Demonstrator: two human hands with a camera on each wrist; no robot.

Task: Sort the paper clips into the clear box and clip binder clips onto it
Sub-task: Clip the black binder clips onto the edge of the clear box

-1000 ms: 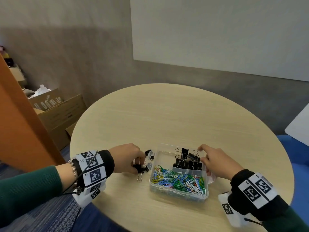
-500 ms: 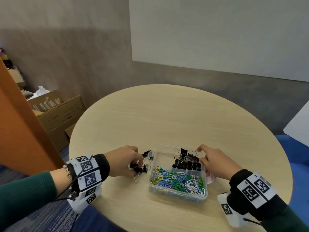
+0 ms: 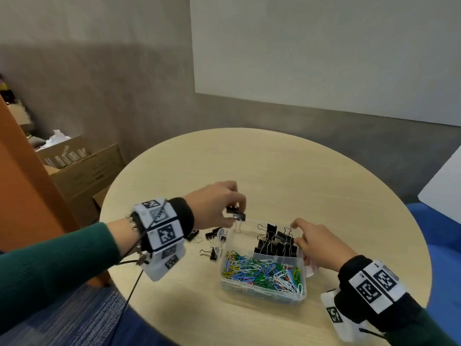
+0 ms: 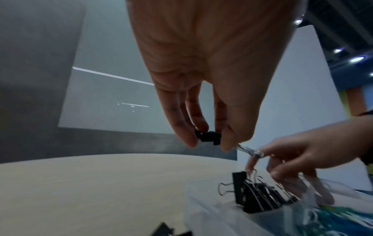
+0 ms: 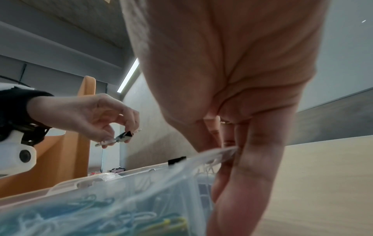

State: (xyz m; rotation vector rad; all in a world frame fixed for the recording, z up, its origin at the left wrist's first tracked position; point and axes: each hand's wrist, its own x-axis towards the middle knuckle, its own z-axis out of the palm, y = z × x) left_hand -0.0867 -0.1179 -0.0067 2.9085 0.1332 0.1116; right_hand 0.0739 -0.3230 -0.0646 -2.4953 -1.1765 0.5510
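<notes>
A clear box [image 3: 262,294] on the round table holds a heap of coloured paper clips [image 3: 264,270] in its near part. Several black binder clips [image 3: 277,242] sit clipped on its inner divider. My left hand [image 3: 233,213] is raised over the box's far-left corner and pinches a black binder clip [image 3: 240,217] [image 4: 207,138] between thumb and fingers. In the right wrist view that clip [image 5: 127,135] hangs above the rim. My right hand [image 3: 298,233] grips the box's right wall, with its fingers [image 5: 256,153] over the rim [image 5: 212,153].
Several loose binder clips [image 3: 212,237] lie on the table [image 3: 274,171] just left of the box. Cardboard boxes [image 3: 82,168] and an orange panel [image 3: 22,186] stand off the table's left side. A blue seat [image 3: 441,245] lies to the right.
My left hand has risen from the table beside the box, taking the binder clip up and right over the box's far-left corner. My right hand has stayed on the box.
</notes>
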